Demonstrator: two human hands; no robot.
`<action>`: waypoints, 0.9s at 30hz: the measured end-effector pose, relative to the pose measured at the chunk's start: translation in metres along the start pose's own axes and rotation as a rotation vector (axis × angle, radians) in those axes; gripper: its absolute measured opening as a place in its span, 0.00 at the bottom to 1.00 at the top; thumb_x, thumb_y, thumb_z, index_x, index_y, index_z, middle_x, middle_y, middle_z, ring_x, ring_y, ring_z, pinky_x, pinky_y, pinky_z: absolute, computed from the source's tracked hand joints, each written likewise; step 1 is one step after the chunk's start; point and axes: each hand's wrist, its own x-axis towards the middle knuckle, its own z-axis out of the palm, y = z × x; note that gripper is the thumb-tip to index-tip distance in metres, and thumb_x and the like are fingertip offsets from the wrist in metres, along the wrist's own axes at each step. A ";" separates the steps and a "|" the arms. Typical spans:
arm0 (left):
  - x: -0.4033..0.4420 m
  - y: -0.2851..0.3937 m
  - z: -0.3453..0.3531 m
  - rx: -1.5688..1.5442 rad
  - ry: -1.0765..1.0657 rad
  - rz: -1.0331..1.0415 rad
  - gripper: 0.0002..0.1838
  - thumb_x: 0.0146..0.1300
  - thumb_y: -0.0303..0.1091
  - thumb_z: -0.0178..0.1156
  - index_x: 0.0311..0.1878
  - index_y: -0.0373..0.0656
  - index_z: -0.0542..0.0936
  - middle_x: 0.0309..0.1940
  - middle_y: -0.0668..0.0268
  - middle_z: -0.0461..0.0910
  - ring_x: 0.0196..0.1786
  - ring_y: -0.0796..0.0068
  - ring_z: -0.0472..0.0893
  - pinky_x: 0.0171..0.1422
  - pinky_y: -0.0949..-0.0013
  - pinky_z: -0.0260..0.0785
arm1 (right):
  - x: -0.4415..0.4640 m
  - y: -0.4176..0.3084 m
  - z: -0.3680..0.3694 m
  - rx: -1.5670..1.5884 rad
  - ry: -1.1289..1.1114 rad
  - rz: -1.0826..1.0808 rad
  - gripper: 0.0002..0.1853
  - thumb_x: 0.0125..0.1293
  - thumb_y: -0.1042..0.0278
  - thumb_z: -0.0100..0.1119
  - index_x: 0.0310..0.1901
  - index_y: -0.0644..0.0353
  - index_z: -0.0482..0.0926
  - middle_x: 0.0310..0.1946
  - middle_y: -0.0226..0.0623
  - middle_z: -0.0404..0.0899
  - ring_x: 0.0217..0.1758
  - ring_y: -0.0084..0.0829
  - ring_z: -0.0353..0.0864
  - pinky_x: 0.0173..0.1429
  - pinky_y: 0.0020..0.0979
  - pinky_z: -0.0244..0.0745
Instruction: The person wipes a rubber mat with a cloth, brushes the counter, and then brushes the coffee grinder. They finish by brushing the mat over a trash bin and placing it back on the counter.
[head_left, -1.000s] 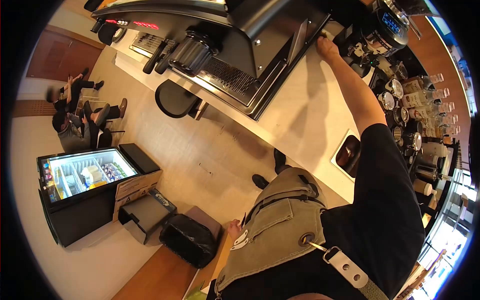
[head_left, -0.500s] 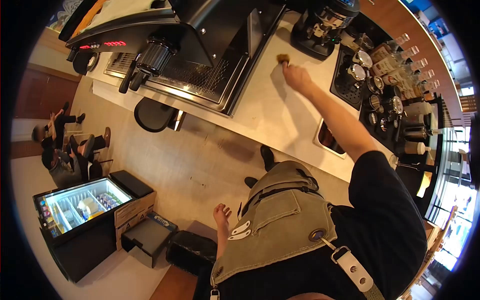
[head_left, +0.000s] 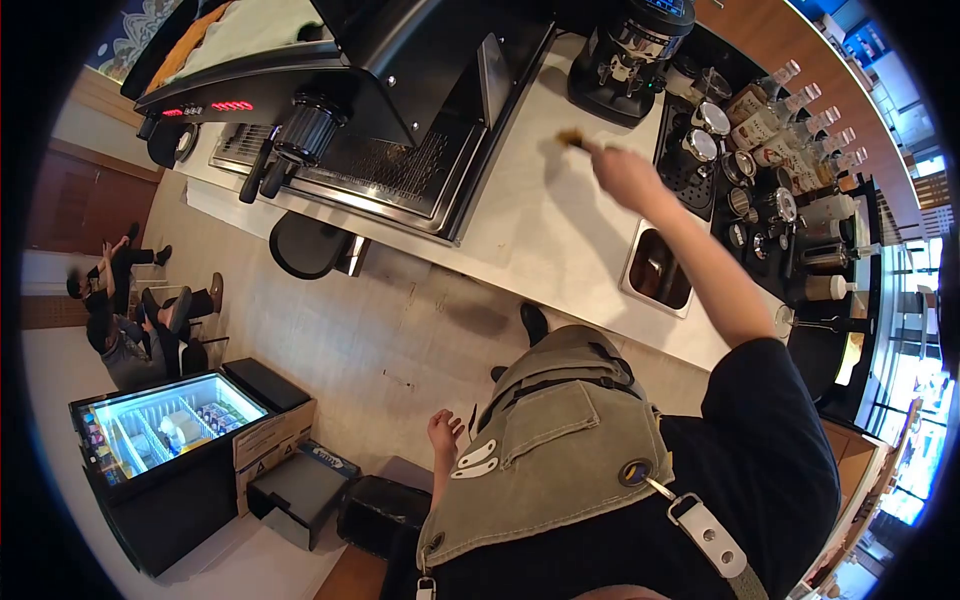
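Observation:
My right hand point(head_left: 625, 178) is closed on a small brush point(head_left: 572, 138) with tan bristles, held over the pale counter point(head_left: 540, 210). The brush tip points left, between the espresso machine point(head_left: 400, 120) and the black grinder point(head_left: 625, 65). Below and right of the hand, a metal-rimmed recess point(head_left: 655, 270) is set in the counter, partly behind my forearm. My left hand point(head_left: 445, 430) hangs low beside the apron point(head_left: 550, 430), away from the counter, its fingers loosely curled and apart, with nothing in them.
Metal cups and tampers stand on a black mat point(head_left: 690, 170) at the right, with syrup bottles point(head_left: 785, 115) behind. At lower left are a lit display fridge point(head_left: 170, 425) and a black bin point(head_left: 385, 510). Two people point(head_left: 130, 340) sit at far left.
My right hand has come back from the counter's far side towards me, bringing the brush into view. My left hand has risen slightly beside the apron. The camera view has shifted.

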 end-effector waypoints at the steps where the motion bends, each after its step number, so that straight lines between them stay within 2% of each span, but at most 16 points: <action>1: -0.003 -0.003 -0.003 -0.003 0.001 0.002 0.15 0.74 0.36 0.61 0.59 0.43 0.75 0.48 0.63 0.81 0.45 0.64 0.85 0.44 0.61 0.81 | 0.028 0.017 0.008 0.004 0.061 -0.014 0.25 0.68 0.73 0.52 0.67 0.57 0.72 0.42 0.51 0.86 0.43 0.54 0.88 0.44 0.52 0.84; 3: -0.008 -0.004 -0.009 -0.001 0.022 -0.002 0.15 0.74 0.36 0.61 0.59 0.43 0.75 0.48 0.63 0.81 0.44 0.65 0.85 0.44 0.61 0.81 | 0.070 0.033 0.013 -0.026 0.040 0.035 0.21 0.71 0.73 0.47 0.64 0.60 0.75 0.44 0.55 0.87 0.46 0.54 0.89 0.45 0.51 0.84; 6: -0.021 -0.006 -0.010 -0.018 0.080 -0.018 0.15 0.74 0.36 0.61 0.58 0.43 0.75 0.48 0.63 0.81 0.44 0.65 0.85 0.44 0.61 0.81 | 0.105 0.052 0.046 -0.096 0.061 -0.005 0.19 0.72 0.72 0.47 0.62 0.61 0.76 0.41 0.54 0.87 0.45 0.54 0.89 0.44 0.51 0.84; 7: -0.025 -0.006 -0.010 -0.034 0.096 -0.020 0.15 0.74 0.37 0.61 0.58 0.43 0.75 0.48 0.63 0.81 0.44 0.65 0.85 0.43 0.61 0.81 | 0.111 0.056 0.065 -0.111 0.034 0.021 0.20 0.71 0.72 0.48 0.62 0.62 0.76 0.37 0.51 0.87 0.42 0.53 0.89 0.41 0.52 0.84; 10: -0.031 -0.020 -0.009 -0.079 0.117 -0.026 0.14 0.74 0.37 0.61 0.57 0.42 0.76 0.47 0.63 0.81 0.43 0.66 0.85 0.43 0.62 0.81 | 0.077 0.049 0.094 -0.083 0.119 -0.062 0.20 0.70 0.72 0.49 0.61 0.64 0.76 0.35 0.48 0.87 0.40 0.52 0.89 0.39 0.51 0.83; 12: -0.035 -0.026 -0.005 -0.106 0.115 -0.017 0.14 0.74 0.37 0.61 0.56 0.42 0.76 0.47 0.63 0.81 0.43 0.66 0.84 0.43 0.62 0.80 | 0.027 0.029 0.092 -0.108 0.079 -0.067 0.22 0.67 0.73 0.50 0.63 0.66 0.75 0.33 0.47 0.86 0.37 0.52 0.88 0.37 0.51 0.82; 14: -0.041 -0.032 0.004 -0.121 0.096 -0.004 0.14 0.73 0.36 0.61 0.56 0.40 0.77 0.45 0.62 0.81 0.43 0.66 0.84 0.43 0.62 0.79 | -0.017 0.025 0.084 -0.067 0.016 -0.067 0.22 0.69 0.71 0.52 0.64 0.63 0.76 0.34 0.50 0.86 0.37 0.53 0.88 0.40 0.51 0.83; 17: -0.021 -0.052 0.010 0.013 0.073 0.025 0.15 0.73 0.36 0.60 0.57 0.38 0.77 0.44 0.61 0.80 0.42 0.66 0.83 0.42 0.62 0.78 | -0.053 0.029 0.039 0.118 -0.093 -0.102 0.21 0.71 0.68 0.56 0.65 0.57 0.78 0.38 0.53 0.87 0.42 0.55 0.87 0.47 0.52 0.82; 20: 0.015 -0.073 0.007 -0.016 -0.027 0.050 0.17 0.73 0.36 0.60 0.59 0.36 0.77 0.47 0.59 0.81 0.41 0.65 0.83 0.41 0.62 0.78 | -0.061 0.041 0.009 0.246 0.078 0.052 0.18 0.73 0.65 0.57 0.61 0.56 0.81 0.41 0.55 0.87 0.44 0.56 0.86 0.49 0.53 0.81; 23: 0.010 -0.050 0.019 0.122 -0.001 0.036 0.16 0.73 0.34 0.59 0.59 0.37 0.77 0.50 0.58 0.82 0.41 0.65 0.83 0.42 0.62 0.78 | -0.034 0.071 0.040 0.141 0.156 0.217 0.24 0.73 0.66 0.54 0.70 0.54 0.73 0.42 0.54 0.86 0.45 0.56 0.86 0.48 0.54 0.82; 27: -0.007 -0.001 0.026 0.013 0.022 0.039 0.16 0.72 0.34 0.61 0.59 0.42 0.76 0.51 0.61 0.82 0.44 0.65 0.84 0.45 0.60 0.80 | 0.018 0.096 0.099 0.050 0.171 0.268 0.32 0.71 0.70 0.53 0.76 0.58 0.64 0.44 0.54 0.85 0.45 0.56 0.88 0.46 0.51 0.83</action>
